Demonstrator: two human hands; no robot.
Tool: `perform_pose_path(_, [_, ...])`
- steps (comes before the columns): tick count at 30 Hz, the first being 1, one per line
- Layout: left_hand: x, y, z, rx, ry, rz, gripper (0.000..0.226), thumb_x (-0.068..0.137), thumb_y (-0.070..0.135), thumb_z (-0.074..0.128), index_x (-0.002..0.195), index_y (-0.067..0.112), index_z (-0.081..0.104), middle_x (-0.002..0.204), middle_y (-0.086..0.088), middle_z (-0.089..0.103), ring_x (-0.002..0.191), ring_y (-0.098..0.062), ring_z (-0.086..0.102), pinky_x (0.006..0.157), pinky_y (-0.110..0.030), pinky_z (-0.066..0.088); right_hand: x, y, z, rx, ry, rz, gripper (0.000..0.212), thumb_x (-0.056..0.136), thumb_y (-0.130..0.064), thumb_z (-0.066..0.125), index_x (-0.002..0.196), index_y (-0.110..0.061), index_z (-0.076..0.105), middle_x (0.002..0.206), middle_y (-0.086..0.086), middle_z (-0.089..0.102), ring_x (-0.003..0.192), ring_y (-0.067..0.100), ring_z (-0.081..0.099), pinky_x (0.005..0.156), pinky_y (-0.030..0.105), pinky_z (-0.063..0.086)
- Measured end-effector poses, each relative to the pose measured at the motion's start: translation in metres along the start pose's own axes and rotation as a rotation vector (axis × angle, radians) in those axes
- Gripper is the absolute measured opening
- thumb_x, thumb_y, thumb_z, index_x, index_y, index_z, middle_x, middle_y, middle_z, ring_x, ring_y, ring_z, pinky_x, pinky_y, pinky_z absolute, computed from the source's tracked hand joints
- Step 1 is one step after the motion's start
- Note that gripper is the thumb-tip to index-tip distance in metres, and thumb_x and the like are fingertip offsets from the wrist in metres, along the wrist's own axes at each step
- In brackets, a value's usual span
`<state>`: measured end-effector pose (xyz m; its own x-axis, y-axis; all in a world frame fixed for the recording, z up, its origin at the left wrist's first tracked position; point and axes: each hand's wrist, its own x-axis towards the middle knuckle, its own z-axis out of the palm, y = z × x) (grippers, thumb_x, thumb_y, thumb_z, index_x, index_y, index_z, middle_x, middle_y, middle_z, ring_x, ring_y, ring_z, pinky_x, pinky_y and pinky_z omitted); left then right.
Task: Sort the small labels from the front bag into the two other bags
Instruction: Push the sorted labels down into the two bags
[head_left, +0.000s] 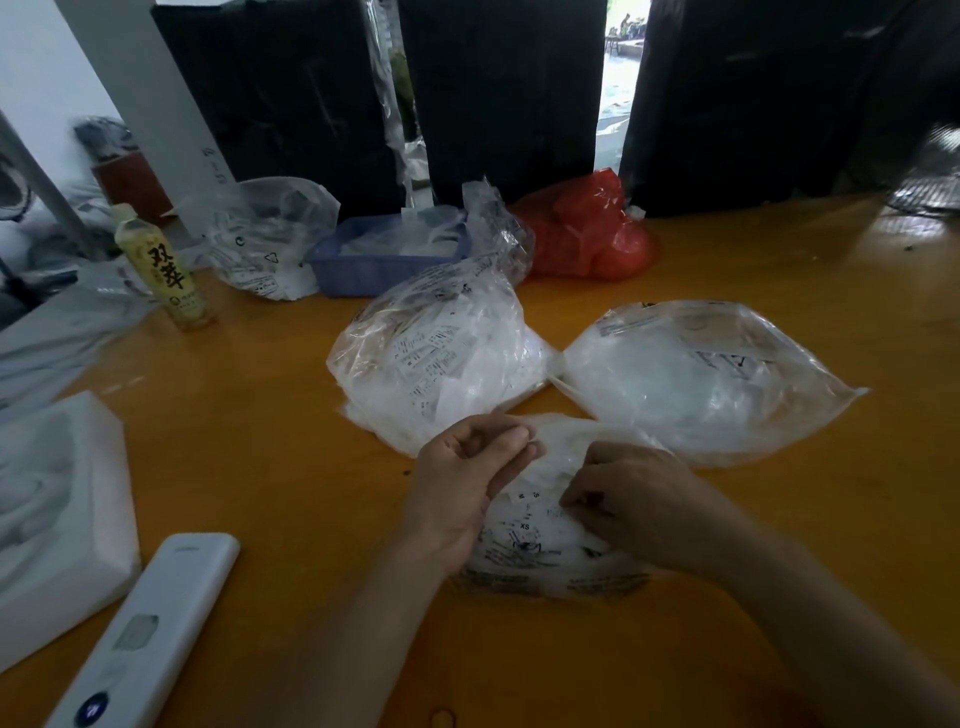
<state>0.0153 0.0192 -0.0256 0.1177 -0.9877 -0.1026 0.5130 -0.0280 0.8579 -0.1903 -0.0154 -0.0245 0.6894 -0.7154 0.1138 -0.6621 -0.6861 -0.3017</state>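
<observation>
The front bag (535, 551) is a clear plastic bag with black print, lying on the yellow table (291, 426) just before me. My left hand (467, 483) pinches the bag's upper left edge between thumb and curled fingers. My right hand (628, 499) lies on the bag's right side, its fingertips pinching something small inside or on the plastic; what it is cannot be made out. Behind stand the two other bags: a left bag (436, 364) full of white printed labels and a right bag (711, 374) with white contents.
A white remote (145, 634) and a white foam block (57, 519) lie at the front left. A drink bottle (166, 270), a blue basket (384, 260), another clear bag (270, 234) and a red bag (587, 228) line the back. Black panels (509, 93) stand behind.
</observation>
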Motion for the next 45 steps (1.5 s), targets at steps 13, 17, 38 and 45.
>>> perform_pose_path(13, [-0.003,0.001,-0.003,0.050,0.020,-0.038,0.026,0.069,0.020,0.087,0.091,0.011,0.077,0.104,-0.022,0.079,0.095,-0.028,0.079,0.066,-0.022,0.061,-0.005,0.001,-0.008,0.106,0.018,0.032,0.018,0.098,-0.041,0.064,0.112,-0.035,0.073,0.084,-0.028,0.068,0.068,-0.011,0.058,0.065,0.003,0.041])
perform_pose_path(17, [-0.002,-0.001,-0.004,-0.038,0.008,-0.040,0.020,0.072,0.011,0.084,0.091,0.007,0.083,0.102,-0.027,0.077,0.091,-0.030,0.079,0.074,-0.023,0.063,-0.013,0.001,-0.021,0.448,0.279,0.157,0.006,0.094,-0.032,0.069,0.098,-0.033,0.072,0.067,-0.026,0.070,0.044,0.003,0.061,0.044,0.015,0.047])
perform_pose_path(38, [-0.004,-0.002,0.003,-0.021,0.014,-0.055,0.016,0.070,0.009,0.085,0.085,0.009,0.082,0.105,-0.027,0.077,0.091,-0.033,0.079,0.075,-0.024,0.063,-0.011,-0.007,-0.027,0.927,0.600,0.332,0.003,0.093,-0.014,0.068,0.094,-0.012,0.070,0.079,-0.004,0.078,0.072,0.009,0.073,0.067,0.012,0.053])
perform_pose_path(45, [-0.002,-0.005,0.001,-0.060,0.043,-0.062,0.033,0.070,0.014,0.087,0.099,0.000,0.082,0.105,-0.026,0.078,0.093,-0.032,0.079,0.078,-0.025,0.063,-0.010,-0.011,-0.027,0.813,0.628,0.372,0.003,0.092,-0.017,0.070,0.095,-0.015,0.070,0.076,-0.012,0.077,0.072,0.003,0.073,0.067,0.011,0.053])
